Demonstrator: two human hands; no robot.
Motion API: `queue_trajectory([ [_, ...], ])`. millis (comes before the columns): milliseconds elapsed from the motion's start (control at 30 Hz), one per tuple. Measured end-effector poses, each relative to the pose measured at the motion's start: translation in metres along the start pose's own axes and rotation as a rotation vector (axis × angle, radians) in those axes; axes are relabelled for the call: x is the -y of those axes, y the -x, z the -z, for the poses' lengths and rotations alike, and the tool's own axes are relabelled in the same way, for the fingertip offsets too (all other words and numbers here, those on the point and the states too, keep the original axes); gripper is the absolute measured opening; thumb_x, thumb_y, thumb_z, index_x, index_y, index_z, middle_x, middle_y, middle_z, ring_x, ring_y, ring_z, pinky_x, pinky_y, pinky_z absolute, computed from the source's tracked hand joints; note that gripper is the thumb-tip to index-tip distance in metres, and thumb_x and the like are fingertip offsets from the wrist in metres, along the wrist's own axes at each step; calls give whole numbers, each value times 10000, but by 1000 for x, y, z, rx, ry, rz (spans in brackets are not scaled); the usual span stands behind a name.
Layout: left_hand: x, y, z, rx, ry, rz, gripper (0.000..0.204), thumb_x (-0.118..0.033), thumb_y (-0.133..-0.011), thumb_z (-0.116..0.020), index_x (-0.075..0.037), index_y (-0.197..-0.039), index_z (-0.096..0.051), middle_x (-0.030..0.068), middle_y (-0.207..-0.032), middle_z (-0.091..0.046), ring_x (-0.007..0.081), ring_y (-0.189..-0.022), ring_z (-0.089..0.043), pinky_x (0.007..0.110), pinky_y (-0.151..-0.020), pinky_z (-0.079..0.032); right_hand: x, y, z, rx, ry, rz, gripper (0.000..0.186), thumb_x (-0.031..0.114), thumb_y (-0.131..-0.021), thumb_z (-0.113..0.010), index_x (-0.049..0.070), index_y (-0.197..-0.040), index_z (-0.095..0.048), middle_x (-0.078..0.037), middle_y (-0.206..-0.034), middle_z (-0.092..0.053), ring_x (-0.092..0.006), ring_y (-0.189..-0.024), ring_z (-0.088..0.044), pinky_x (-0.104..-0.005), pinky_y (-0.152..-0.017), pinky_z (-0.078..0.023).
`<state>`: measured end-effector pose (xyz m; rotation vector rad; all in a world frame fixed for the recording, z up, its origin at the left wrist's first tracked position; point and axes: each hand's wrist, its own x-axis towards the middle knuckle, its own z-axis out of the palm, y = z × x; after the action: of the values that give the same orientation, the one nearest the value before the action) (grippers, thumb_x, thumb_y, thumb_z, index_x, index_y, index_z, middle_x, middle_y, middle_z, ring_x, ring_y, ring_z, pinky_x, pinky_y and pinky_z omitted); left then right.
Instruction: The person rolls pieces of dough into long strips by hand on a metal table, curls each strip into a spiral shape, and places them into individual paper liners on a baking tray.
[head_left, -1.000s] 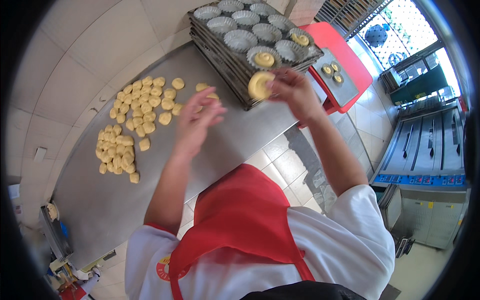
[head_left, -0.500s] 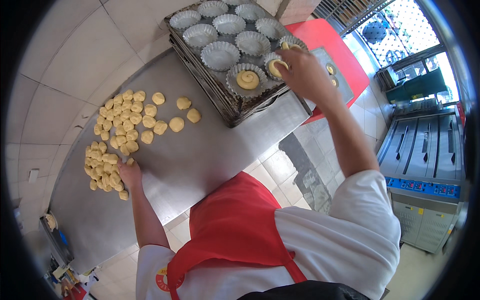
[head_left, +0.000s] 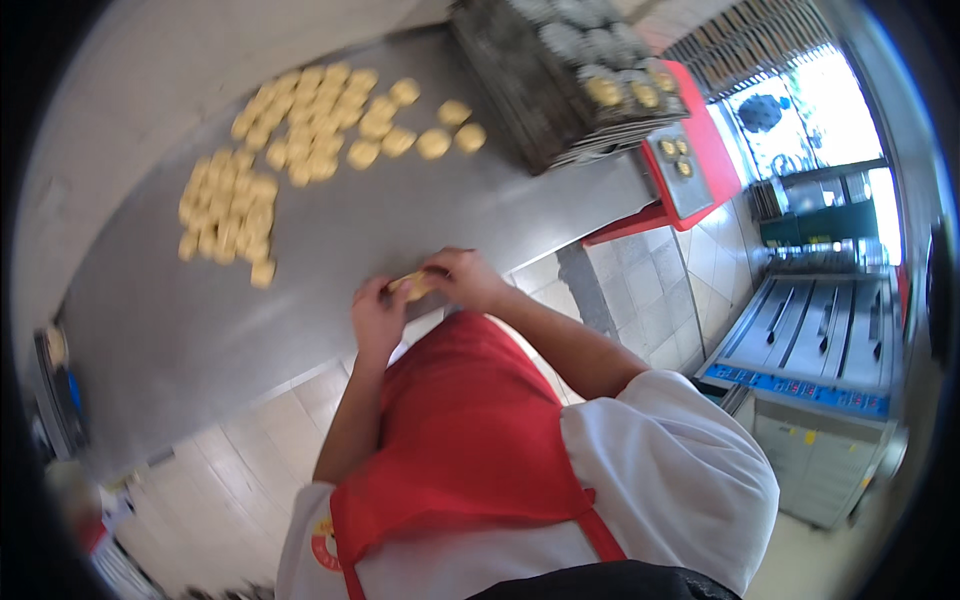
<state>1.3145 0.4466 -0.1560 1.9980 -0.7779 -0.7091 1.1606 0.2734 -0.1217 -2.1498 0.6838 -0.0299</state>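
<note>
Near the front edge of the steel table my two hands meet over a small piece of yellow dough (head_left: 412,287). My left hand (head_left: 378,312) has its fingers closed on the dough's left end. From the right, my right hand (head_left: 465,277) grips the other end, and fingers partly cover the piece. Many pale yellow dough balls lie on the table in two clusters, a left cluster (head_left: 225,210) and a farther cluster (head_left: 310,115). A few loose dough balls (head_left: 433,143) spread rightward from the farther one.
A stack of dark baking trays (head_left: 525,95) stands at the table's far right. Fluted foil cups (head_left: 565,42) sit on top, and the nearest hold coiled dough (head_left: 604,92). Beyond is a red table (head_left: 708,150) with a small tray (head_left: 690,195). An oven (head_left: 800,390) stands at right.
My right hand has left the coiled dough on the tray stack and come back to the table's front edge. My left hand has moved right from the dough pile; both now hold one piece.
</note>
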Motion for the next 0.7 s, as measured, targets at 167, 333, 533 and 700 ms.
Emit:
queue_trajectory([
  [167,1,48,35,-259,-16,-271,418,-249,-994,-771,-10,-1312,-644,189,-1228,-633,348,-1175,-616,460,-1015,-512,10,47,-84,-118,519,181,725,359,-1037,-666,-44,-1590,-423,-276,-1675,-344,-498,-1535,-343,-581,-1233,-344],
  [333,32,58,64,-262,51,-202,458,-236,-1007,-741,4,-1372,-604,216,-1291,-603,385,-1226,-582,466,-1049,-492,23,-120,-56,-245,802,13,1044,681,-1047,-473,-98,-1682,-189,-296,-1779,-144,-479,-1652,-120,-589,-1338,-115],
  [533,41,75,58,-251,62,-217,447,-227,-1016,-707,4,-1383,-595,242,-1328,-592,410,-1238,-570,479,-1047,-490,1,-174,-45,-365,757,25,1026,689,-1073,-371,-123,-1673,-186,-309,-1774,-148,-466,-1652,-133,-580,-1342,-74],
  [700,27,85,50,-196,182,-277,438,-202,-1008,-700,-17,-1390,-595,235,-1352,-596,410,-1246,-572,492,-1052,-490,10,35,-81,44,672,108,1070,614,-1005,-636,-146,-1642,-234,-370,-1734,-192,-552,-1623,-161,-631,-1311,-174],
])
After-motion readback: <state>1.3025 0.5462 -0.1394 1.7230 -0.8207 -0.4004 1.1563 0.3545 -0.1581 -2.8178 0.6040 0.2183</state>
